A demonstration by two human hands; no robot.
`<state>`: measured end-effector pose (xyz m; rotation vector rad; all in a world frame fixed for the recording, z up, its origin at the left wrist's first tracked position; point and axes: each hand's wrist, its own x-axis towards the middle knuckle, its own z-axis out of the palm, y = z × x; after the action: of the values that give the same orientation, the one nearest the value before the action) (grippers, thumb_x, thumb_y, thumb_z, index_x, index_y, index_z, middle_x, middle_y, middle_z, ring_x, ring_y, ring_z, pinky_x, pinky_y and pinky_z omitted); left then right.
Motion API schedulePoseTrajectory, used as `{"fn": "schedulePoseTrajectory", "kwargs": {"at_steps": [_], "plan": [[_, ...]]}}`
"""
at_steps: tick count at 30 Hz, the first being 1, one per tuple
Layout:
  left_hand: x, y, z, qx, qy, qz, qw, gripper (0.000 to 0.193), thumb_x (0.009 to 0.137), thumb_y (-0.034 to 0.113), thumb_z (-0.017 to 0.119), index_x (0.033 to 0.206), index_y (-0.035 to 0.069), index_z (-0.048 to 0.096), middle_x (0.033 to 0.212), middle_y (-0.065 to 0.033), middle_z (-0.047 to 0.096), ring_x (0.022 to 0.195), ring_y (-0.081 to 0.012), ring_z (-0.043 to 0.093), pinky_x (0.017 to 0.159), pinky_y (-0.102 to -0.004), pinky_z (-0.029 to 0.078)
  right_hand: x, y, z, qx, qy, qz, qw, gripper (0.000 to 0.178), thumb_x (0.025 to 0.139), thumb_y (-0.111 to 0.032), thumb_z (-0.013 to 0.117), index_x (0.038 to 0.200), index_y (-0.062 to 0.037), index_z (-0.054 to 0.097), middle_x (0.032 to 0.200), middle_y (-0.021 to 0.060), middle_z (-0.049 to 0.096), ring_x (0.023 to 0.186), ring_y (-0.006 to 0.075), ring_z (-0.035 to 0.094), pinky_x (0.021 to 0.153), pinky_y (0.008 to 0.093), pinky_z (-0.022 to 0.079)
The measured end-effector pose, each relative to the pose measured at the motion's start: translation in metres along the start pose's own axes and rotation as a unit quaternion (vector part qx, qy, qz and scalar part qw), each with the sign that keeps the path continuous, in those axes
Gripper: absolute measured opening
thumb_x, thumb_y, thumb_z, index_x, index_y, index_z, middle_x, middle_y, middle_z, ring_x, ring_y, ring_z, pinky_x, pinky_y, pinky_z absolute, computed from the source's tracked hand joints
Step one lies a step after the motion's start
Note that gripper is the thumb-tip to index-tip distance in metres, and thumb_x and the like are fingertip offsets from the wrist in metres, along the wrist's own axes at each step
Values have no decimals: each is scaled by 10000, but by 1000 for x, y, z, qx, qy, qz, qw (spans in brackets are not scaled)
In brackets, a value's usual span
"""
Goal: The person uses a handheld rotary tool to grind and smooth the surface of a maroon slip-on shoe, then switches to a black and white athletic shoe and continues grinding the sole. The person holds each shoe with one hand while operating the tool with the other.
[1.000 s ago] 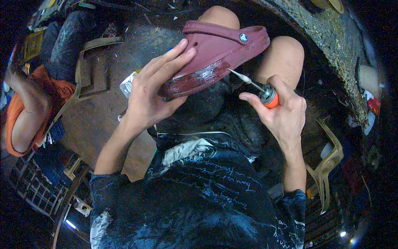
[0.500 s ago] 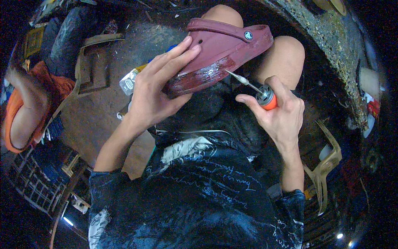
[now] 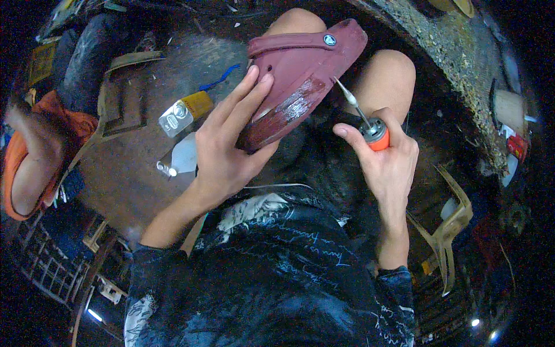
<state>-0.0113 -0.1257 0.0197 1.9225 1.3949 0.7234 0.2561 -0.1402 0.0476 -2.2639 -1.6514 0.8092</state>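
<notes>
Left hand (image 3: 222, 153) in a firm grip around the maroon foam clog with a glossy wet sole patch (image 3: 300, 78), held above the knees. Right hand (image 3: 384, 159) closed on the orange-capped tube with a thin metal nozzle (image 3: 370, 130), tip just off the sole's edge. Best done steadily: sole kept tilted toward the nozzle, squeezed lightly, bead kept even, left fingers clear of the wet patch.
</notes>
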Motion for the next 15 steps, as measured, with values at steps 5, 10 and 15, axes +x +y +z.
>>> {"fn": "schedulePoseTrajectory", "kwargs": {"at_steps": [5, 10, 15], "plan": [[-4, 4, 4, -13, 11, -8, 1000, 861, 813, 60, 942, 1600, 53, 593, 1651, -234, 572, 1490, -365, 608, 1220, -439, 503, 6, 1, -1, 19, -2, -11, 1000, 653, 810, -665, 927, 919, -54, 727, 704, 178, 723, 705, 434, 758, 655, 501, 587], [-3, 4, 7, -14, 21, 0, 1000, 861, 817, 61, 941, 1602, 41, 587, 1651, -238, 571, 1492, -365, 605, 1222, -445, 500, 6, -1, 1, 12, -2, -23, 1000, 653, 804, -653, 936, 874, -51, 696, 678, 164, 703, 679, 432, 748, 638, 511, 581], [-4, 3, 10, -22, 30, 3, 999, 856, 822, 63, 939, 1602, 40, 588, 1653, -235, 570, 1488, -363, 609, 1221, -447, 502, 4, 1, 2, 5, -13, -39, 999, 657, 798, -651, 941, 859, -53, 675, 668, 152, 697, 668, 435, 745, 623, 509, 580]]}}
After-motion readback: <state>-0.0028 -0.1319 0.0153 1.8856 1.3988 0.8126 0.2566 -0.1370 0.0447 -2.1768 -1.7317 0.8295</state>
